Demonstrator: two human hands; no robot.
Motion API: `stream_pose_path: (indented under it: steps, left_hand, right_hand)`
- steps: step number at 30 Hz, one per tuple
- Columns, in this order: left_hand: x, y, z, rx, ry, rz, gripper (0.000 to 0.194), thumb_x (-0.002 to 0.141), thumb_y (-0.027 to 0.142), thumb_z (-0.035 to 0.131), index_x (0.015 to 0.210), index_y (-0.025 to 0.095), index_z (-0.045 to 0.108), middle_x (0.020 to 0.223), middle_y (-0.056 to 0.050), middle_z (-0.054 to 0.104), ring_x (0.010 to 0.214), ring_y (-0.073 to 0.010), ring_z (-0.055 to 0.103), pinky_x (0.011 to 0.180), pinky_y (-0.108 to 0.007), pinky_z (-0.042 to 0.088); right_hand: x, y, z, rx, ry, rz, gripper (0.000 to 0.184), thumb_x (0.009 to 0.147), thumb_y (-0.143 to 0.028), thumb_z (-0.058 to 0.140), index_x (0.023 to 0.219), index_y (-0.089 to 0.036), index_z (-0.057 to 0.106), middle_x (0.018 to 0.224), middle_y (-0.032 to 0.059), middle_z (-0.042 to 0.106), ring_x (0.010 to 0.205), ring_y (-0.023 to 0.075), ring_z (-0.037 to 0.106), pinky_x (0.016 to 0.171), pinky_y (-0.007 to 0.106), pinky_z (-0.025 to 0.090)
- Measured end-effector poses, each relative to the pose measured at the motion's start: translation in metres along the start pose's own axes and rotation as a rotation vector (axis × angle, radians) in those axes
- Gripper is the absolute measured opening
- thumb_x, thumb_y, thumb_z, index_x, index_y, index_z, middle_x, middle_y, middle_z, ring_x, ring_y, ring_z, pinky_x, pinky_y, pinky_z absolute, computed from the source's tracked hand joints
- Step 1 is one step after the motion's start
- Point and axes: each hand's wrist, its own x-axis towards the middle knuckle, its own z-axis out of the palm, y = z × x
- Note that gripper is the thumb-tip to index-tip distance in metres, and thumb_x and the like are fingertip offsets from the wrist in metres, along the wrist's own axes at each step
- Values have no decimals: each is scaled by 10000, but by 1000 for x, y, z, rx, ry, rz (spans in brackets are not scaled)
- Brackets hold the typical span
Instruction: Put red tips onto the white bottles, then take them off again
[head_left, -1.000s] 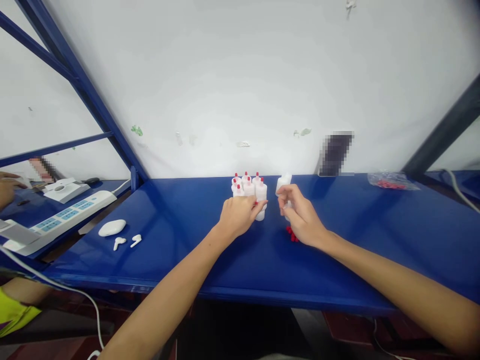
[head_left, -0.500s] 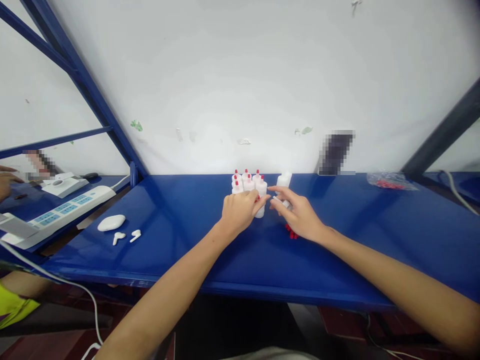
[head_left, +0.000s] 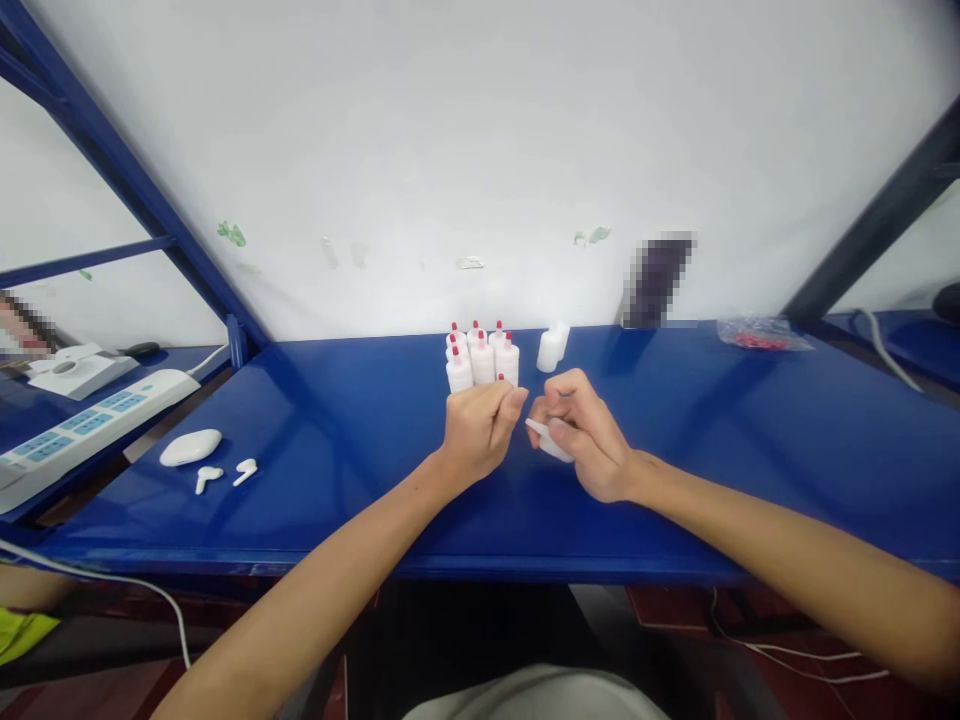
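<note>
My right hand (head_left: 589, 440) is closed around a small white squeeze bottle (head_left: 556, 445). The bottle lies tilted, its bare pointed nozzle (head_left: 533, 425) towards my left hand. My left hand (head_left: 484, 428) is a closed fist, thumb up, a short gap from that nozzle; whatever is inside it is hidden. Just behind the fist stands a tight group of several upright white bottles (head_left: 482, 364) with red tips. One red tip (head_left: 501, 377) shows right above the fist, the rest of it hidden. Two white bottles (head_left: 550, 350) without red tips stand behind my right hand.
On the blue table (head_left: 337, 430), at left, lie a white earbud case (head_left: 190, 447) and two earbuds (head_left: 245, 471). A power strip (head_left: 97, 430) is beyond the table's left end. A plastic bag with red pieces (head_left: 761, 341) lies back right; a blurred-out dark object (head_left: 658, 280) leans on the wall.
My right hand has turned and drawn nearer with the bottle, more of which now shows. The left hand has curled into a fist off the front bottle. The red caps by my right hand are now hidden.
</note>
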Motion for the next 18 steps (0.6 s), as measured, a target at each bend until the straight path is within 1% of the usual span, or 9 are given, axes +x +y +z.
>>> stream_pose_path:
  steps: [3,5,8,10,13,15,18]
  left_hand:
    - [2,4,-1,-28,-28,16,485,1030,295,379,564,170,427,481,45,433,440,-57,377,497,-214,301]
    - [2,5,-2,-16,-45,-5,502,1035,322,361,560,174,428,479,40,450,437,-59,383,495,-215,313]
    - [2,3,-3,44,-48,-31,533,1034,400,332,548,186,374,464,36,406,429,-71,356,480,-234,302]
    - [1,1,-4,73,-63,0,532,1027,422,338,549,191,360,463,34,390,433,-78,342,480,-243,298]
    - [0,-1,-4,106,-54,57,497,1012,363,400,550,189,354,462,44,373,440,-75,314,488,-238,297]
    - [1,-1,-4,121,-28,86,482,1001,337,436,551,186,355,461,53,367,445,-71,306,491,-226,297]
    - [3,-2,-4,140,5,141,477,981,373,494,559,182,377,468,61,380,455,-67,319,492,-220,292]
  right_hand:
    - [2,-6,0,-69,-16,0,64,985,-296,378,1010,-248,344,763,-16,537,616,141,479,600,282,405]
    - [4,-10,-1,-165,-38,16,74,984,-290,387,1036,-240,372,784,-13,529,606,129,457,599,273,404]
    - [9,-15,-2,-299,-68,58,115,957,-262,449,1064,-226,426,841,5,561,648,131,479,618,266,407]
    - [12,-16,-3,-345,-90,87,93,939,-246,481,1026,-216,467,858,14,587,693,143,508,642,267,414]
    - [15,-14,-6,-417,-134,48,21,910,-197,497,927,-207,502,836,13,591,704,143,511,653,263,410]
    - [16,-13,-8,-482,-165,13,58,879,-155,507,910,-205,508,822,7,577,696,138,500,645,257,401]
    - [16,-11,-9,-538,-182,-22,81,850,-136,525,898,-201,516,806,0,552,684,132,489,630,251,395]
